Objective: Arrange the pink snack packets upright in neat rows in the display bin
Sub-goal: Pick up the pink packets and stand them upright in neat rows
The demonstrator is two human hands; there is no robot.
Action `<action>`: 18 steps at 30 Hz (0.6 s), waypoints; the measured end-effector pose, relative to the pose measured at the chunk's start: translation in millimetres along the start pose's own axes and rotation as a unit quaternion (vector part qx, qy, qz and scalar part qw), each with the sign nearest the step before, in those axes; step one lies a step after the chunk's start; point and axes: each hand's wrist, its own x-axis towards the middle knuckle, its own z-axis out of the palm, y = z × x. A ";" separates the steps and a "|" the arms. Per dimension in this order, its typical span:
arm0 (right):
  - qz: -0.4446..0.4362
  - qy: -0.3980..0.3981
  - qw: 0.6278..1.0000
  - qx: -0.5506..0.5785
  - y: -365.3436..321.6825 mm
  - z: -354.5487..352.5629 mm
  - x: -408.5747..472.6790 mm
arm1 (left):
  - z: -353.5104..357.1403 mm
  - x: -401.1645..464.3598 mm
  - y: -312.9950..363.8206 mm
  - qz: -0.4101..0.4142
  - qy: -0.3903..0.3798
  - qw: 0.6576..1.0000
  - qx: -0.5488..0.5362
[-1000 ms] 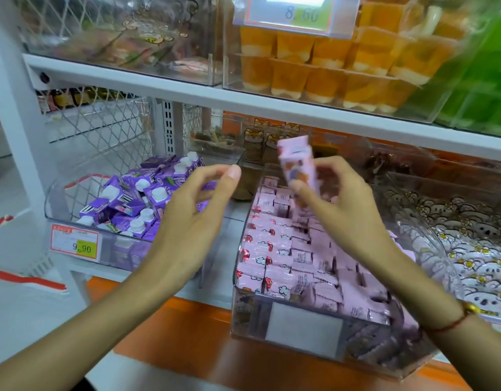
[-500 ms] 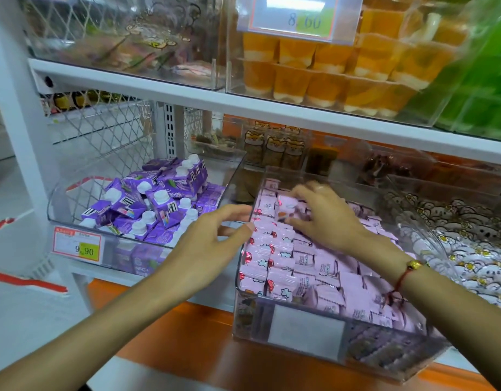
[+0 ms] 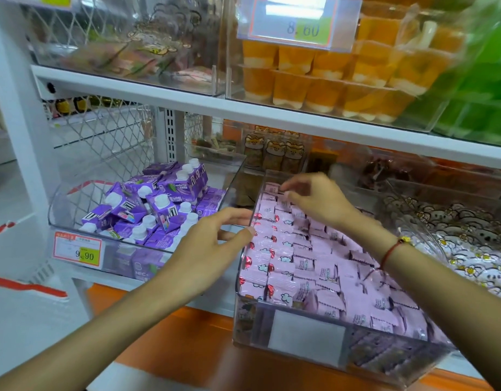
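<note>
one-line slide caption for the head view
Right hand tucks pink snack packets at the clear display bin's back; left hand touches its side.

The right hand (image 3: 318, 200) covers the pink snack packets (image 3: 294, 266) beneath its palm, so whether its fingertips pinch one cannot be told; print on the packets is too small to read; both forearms run off the lower edge; right of that hand, the green packs (image 3: 486, 80) are blurred and cut by the frame; the display bin (image 3: 305, 338) label is blank from glare.

Left hand (image 3: 212, 244) reaching forward, fingers relaxed, right hand (image 3: 317, 198) fingers curled downward
</note>
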 end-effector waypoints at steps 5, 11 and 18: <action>0.028 -0.096 0.989 -0.105 1.0 27.1 23.1 | 0.1 -0.8 -0.9 -0.015 0.003 1.000 -0.003; 0.067 -0.131 0.981 -0.128 -1.6 32.3 36.9 | -0.6 -1.4 0.4 -0.018 0.003 1.000 0.006; 0.059 -0.158 0.982 -0.089 -2.4 25.5 35.6 | -0.9 -3.2 1.6 -0.010 0.004 1.000 0.015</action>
